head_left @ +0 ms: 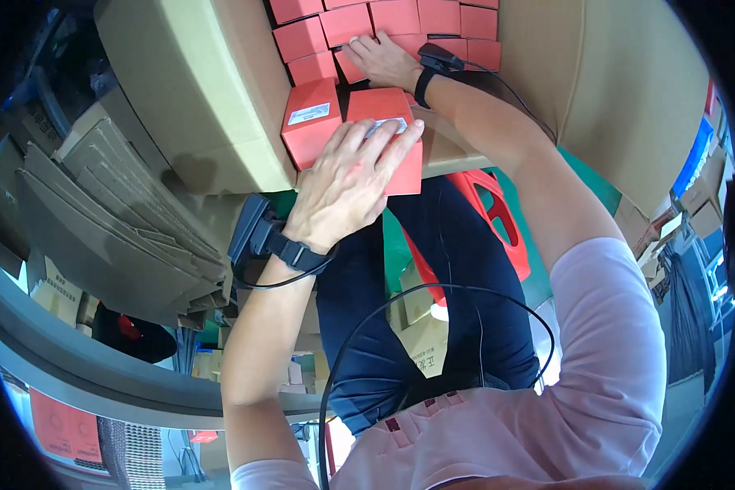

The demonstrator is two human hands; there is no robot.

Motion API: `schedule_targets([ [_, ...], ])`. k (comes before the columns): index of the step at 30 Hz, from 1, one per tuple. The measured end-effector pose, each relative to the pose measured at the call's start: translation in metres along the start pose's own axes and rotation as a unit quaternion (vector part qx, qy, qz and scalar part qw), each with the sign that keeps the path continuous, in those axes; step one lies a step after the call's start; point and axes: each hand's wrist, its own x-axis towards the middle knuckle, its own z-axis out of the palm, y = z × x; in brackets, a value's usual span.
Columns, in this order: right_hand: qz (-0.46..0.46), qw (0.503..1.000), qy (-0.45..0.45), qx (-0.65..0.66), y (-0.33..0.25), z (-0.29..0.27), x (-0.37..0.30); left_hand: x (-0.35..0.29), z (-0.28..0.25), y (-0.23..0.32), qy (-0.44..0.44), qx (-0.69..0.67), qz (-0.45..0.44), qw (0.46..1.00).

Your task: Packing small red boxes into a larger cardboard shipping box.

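Note:
My left hand (347, 180) lies over a red box (402, 173) with a white label, its fingers bent across the top and its thumb hidden. The box sits at the near edge of a large open carton (257, 106). Just left of it stands another labelled red box (312, 135). Farther in, my right hand (386, 63) reaches over the packed red boxes (396, 16), fingers slightly apart and fingertips touching the box faces. A dark gap shows beside its fingers. Whatever lies under the right palm is hidden.
Folded cardboard sheets (110, 220) lean at the left. A red plastic stool (498, 216) stands below the carton, near my legs. A black cable (400, 296) loops over my lap. A curved grey rim (73, 367) runs along the lower left.

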Motion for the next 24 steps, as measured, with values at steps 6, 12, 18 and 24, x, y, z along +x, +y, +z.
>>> schedule_targets([
  [6,0.036,0.997,-0.008,0.066,-0.001,-0.01,0.012,-0.015,-0.002,-0.01,-0.029,-0.014,-0.014,0.999],
  [12,0.056,0.994,0.006,0.092,0.006,-0.018,-0.002,-0.006,-0.006,-0.008,-0.041,-0.005,-0.01,0.999],
  [18,-0.054,0.983,-0.043,0.172,0.032,-0.018,0.026,0.019,0.015,-0.032,-0.039,-0.048,-0.007,0.998],
  [24,0.152,0.956,0.033,0.249,0.067,-0.007,-0.007,0.031,0.027,-0.062,-0.138,-0.115,-0.065,0.982],
])
